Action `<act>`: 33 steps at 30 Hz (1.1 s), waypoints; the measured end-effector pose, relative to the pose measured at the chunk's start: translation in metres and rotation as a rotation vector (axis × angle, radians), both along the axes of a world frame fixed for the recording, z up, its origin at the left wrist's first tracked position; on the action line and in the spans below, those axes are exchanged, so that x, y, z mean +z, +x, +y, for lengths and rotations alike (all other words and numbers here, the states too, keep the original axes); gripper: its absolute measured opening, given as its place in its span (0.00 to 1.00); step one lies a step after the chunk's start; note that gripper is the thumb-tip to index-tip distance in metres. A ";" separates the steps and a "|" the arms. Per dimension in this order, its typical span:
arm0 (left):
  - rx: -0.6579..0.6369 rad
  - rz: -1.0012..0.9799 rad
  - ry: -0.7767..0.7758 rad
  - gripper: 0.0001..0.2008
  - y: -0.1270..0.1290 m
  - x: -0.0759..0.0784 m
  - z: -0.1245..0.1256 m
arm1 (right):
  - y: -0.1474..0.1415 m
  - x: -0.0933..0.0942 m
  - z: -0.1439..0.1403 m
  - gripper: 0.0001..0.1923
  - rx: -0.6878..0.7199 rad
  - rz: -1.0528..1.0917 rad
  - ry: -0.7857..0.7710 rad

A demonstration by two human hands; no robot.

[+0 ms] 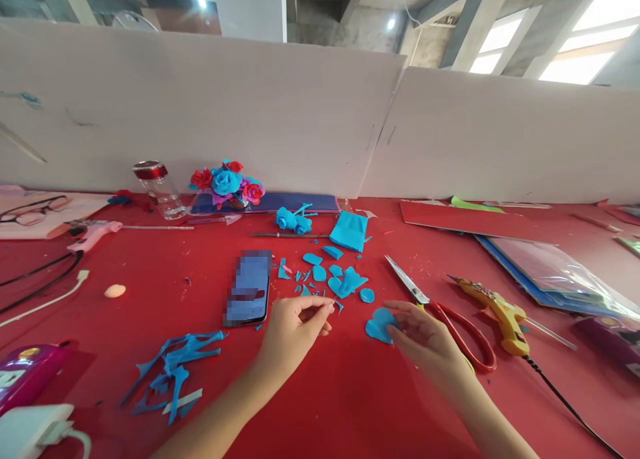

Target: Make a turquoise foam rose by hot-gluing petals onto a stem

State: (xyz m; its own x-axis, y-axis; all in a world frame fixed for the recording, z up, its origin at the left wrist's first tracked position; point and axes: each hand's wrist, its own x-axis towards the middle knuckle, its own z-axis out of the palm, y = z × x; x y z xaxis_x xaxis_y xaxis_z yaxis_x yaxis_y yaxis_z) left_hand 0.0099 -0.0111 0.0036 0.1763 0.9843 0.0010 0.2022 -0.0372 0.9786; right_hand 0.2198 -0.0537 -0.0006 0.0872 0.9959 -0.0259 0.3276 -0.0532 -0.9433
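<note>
My left hand (300,319) is closed in a pinch above the red table (320,405). Whatever thin thing may be between its fingertips is too small to make out. My right hand (425,332) holds a blue heart-shaped petal (380,325) by its right edge, between thumb and fingers. Just beyond both hands lie a blue flower piece (351,282), a round blue petal (367,295) and several other loose petals and scraps. Scissors (463,335) with red handles rest beside my right hand, partly hidden by it.
A yellow glue gun (500,312) lies at right. The phone (249,287) and blue offcuts (177,365) are at left. Farther back stand a glass bottle (163,191) and a flower bunch (227,184), near finished blue roses (295,220) and folded blue sheet (349,231).
</note>
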 end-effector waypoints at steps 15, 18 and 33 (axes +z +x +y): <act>-0.044 0.055 0.029 0.09 -0.001 0.001 -0.001 | 0.004 0.008 0.000 0.14 -0.139 0.273 -0.018; -0.061 0.084 0.083 0.09 -0.003 -0.001 0.000 | 0.006 0.019 0.001 0.13 -0.135 0.161 0.083; -0.196 0.319 0.420 0.12 -0.009 -0.003 -0.002 | 0.008 0.057 0.016 0.07 0.057 -0.099 0.321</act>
